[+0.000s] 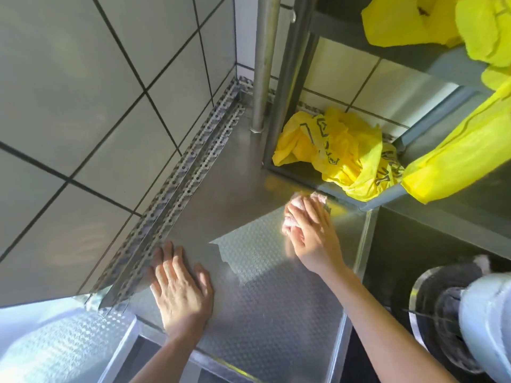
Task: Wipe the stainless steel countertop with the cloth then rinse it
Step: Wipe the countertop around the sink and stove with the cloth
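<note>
While the left hand [181, 288] lies flat, fingers spread, near the bench's [276, 299] wall edge, the right hand [311, 230] presses the bunched pink cloth [293, 210] down near its far edge.

Steel countertop [235, 172] under cloth [297, 214], hands [181, 291].

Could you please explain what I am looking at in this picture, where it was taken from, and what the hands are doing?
This is a single view from a camera worn on a person's head, looking down at their two bare hands; there is no machine. The left hand rests flat on the stainless steel countertop. The right hand presses a pinkish cloth onto that surface, near a low shelf frame. A crumpled yellow plastic bag lies on the shelf beyond the cloth. White tiled walls meet in the corner.
</note>
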The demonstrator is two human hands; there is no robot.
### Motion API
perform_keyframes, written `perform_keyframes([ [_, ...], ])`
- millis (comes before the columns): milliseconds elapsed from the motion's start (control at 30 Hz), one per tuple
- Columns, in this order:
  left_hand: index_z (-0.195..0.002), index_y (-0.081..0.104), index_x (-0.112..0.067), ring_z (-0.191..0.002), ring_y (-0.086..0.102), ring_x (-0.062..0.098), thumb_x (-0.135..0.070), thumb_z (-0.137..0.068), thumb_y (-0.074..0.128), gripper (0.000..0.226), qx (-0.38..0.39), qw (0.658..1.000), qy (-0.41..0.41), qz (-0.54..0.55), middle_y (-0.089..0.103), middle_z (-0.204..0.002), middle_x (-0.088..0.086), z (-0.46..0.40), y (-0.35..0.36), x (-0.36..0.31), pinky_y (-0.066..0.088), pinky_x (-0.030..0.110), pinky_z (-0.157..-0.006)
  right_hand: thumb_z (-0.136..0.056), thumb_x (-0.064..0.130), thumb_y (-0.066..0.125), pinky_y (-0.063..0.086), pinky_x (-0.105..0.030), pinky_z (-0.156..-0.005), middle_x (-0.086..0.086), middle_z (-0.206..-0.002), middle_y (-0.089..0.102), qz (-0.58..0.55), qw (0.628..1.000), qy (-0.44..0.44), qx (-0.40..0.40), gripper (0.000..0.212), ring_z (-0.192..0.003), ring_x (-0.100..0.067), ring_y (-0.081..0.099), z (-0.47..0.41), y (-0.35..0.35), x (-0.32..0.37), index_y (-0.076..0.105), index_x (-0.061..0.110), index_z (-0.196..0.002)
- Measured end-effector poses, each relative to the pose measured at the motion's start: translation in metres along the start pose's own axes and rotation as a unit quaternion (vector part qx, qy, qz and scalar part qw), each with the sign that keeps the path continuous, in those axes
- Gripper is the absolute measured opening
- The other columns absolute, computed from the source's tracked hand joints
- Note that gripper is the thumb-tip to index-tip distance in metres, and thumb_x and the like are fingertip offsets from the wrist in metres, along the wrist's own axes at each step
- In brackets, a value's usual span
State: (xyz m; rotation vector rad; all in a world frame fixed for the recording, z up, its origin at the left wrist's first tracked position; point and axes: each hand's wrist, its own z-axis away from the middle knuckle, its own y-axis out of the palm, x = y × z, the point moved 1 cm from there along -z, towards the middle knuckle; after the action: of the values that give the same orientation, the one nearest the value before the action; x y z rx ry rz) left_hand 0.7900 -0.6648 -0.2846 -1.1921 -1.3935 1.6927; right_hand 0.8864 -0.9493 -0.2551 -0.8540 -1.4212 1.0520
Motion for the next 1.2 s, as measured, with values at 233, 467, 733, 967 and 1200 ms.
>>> perform_keyframes([
  [233,-0.154,0.032,-0.008,-0.161,0.011,0.026,-0.041,-0.097,0.039,0.066,-0.003,1.000,0.004,-0.013,0.026,-0.167,0.010,-0.001,0.000,0.001,0.011,0.051,-0.130,-0.094,0.029,0.048,0.011,-0.047,-0.130,-0.008,-0.162,0.042,-0.016,0.998,-0.068,-0.001,0.056,-0.155,-0.035,0.028,-0.037,0.042,0.108,0.054,0.023,-0.149],
  [467,-0.154,0.034,-0.005,-0.161,0.011,0.027,-0.040,-0.099,0.040,0.066,-0.007,1.000,0.007,-0.014,0.027,-0.167,0.012,-0.001,-0.004,-0.001,0.009,0.052,-0.130,-0.105,0.034,0.047,0.021,-0.049,-0.129,-0.003,-0.169,0.029,0.002,0.960,-0.268,0.080,0.050,-0.159,-0.023,0.018,0.012,0.030,0.043,0.046,0.028,-0.155],
  [733,-0.153,0.038,-0.004,-0.161,0.013,0.027,-0.037,-0.098,0.044,0.063,-0.002,1.000,0.004,-0.008,0.029,-0.167,0.011,-0.002,-0.006,-0.003,0.015,0.055,-0.128,-0.107,0.040,0.042,0.002,-0.048,-0.131,-0.010,-0.172,0.018,0.040,0.993,-0.099,0.050,0.054,-0.160,-0.034,0.008,-0.107,0.040,0.081,0.037,0.025,-0.159],
  [967,-0.153,0.039,-0.004,-0.160,0.015,0.028,-0.033,-0.098,0.049,0.062,0.002,1.000,0.009,-0.020,0.030,-0.166,0.011,-0.002,-0.010,-0.006,0.015,0.056,-0.129,-0.106,0.051,0.031,-0.007,-0.050,-0.128,-0.011,-0.173,0.012,0.020,0.984,-0.164,0.069,0.056,-0.160,-0.036,0.004,-0.114,0.073,0.157,0.037,0.032,-0.158],
  [1200,-0.156,0.036,-0.003,-0.161,0.010,0.027,-0.034,-0.098,0.046,0.066,0.014,1.000,0.004,-0.003,0.024,-0.169,0.012,-0.002,-0.011,-0.007,0.012,0.056,-0.130,-0.106,0.036,0.044,0.011,-0.047,-0.131,-0.010,-0.169,0.028,0.034,0.933,-0.347,0.087,0.047,-0.158,-0.034,0.021,-0.066,0.063,0.109,0.050,0.027,-0.152],
])
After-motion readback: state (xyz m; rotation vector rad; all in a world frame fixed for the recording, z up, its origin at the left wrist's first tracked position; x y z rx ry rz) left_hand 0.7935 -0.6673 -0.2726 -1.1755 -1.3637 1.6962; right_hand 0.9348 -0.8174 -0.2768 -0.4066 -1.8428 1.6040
